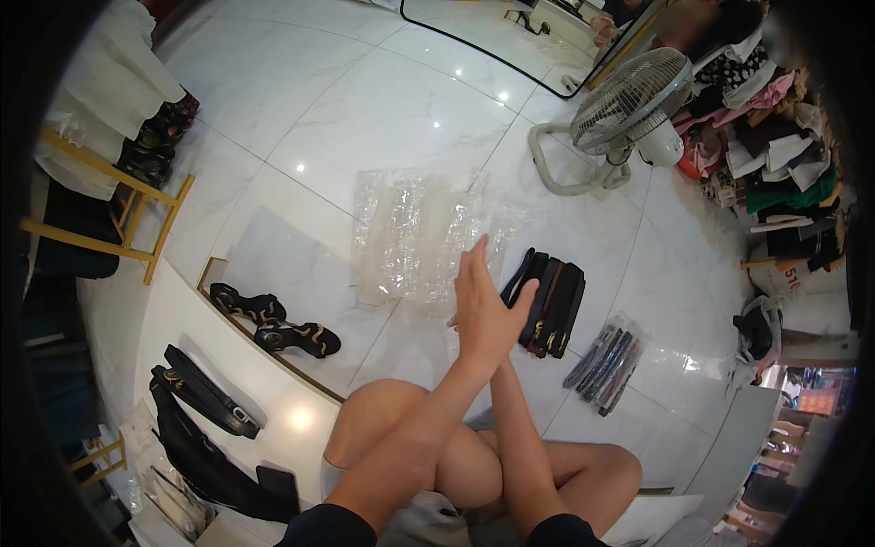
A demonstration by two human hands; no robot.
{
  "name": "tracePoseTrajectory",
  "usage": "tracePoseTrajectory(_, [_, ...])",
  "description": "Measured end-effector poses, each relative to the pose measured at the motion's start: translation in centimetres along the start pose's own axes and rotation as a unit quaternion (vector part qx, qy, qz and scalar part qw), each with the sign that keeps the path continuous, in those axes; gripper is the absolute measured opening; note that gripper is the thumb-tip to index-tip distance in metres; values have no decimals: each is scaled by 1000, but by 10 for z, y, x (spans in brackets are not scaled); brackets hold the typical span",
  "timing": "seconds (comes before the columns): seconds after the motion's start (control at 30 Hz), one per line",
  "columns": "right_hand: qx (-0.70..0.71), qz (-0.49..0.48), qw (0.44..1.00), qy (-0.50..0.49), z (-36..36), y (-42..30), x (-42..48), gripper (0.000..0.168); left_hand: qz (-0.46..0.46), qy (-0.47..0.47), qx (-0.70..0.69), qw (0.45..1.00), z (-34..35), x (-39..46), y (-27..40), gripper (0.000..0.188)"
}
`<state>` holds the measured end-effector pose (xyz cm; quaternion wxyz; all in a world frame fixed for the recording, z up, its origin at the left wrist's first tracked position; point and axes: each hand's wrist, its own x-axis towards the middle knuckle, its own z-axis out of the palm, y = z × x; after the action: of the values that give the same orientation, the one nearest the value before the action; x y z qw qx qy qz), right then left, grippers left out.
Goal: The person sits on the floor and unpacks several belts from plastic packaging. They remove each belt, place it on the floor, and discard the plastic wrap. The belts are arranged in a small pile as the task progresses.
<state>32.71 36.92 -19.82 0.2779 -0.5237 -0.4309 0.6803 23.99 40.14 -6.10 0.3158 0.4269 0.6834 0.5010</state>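
Observation:
My left hand (489, 308) is held above the floor, fingers stretched and thumb apart, with nothing seen in it. Behind it, my right hand (452, 320) is almost wholly hidden; only fingertips show at the left edge. My forearms cross near the wrists. Beyond the hands, clear plastic sleeves (417, 236) lie spread on the tiles. Close to my left thumb, a row of narrow black and brown pouches (552, 304) with gold-coloured fittings lies on the floor. Further right are several slim dark items (605, 369) in clear wrapping.
A white bench (294, 403) at left bears black bags (205, 444) and a dark phone-like slab (278, 484). Black sandals (277, 318) stand past its edge. A floor fan (632, 102), mirror (502, 34), wooden rack (167, 229) and heaped clothes (779, 150) stand around.

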Motion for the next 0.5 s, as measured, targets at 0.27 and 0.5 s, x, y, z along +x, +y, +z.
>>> tracePoseTrajectory(0.27, [-128,-4,958,256,-7,145,62,33,43,-490,169,854,19,-53,-37,52])
tracePoseTrajectory(0.5, [-301,-92,908,277,-47,120,94,43,42,-437,163,884,18,-39,-34,55])
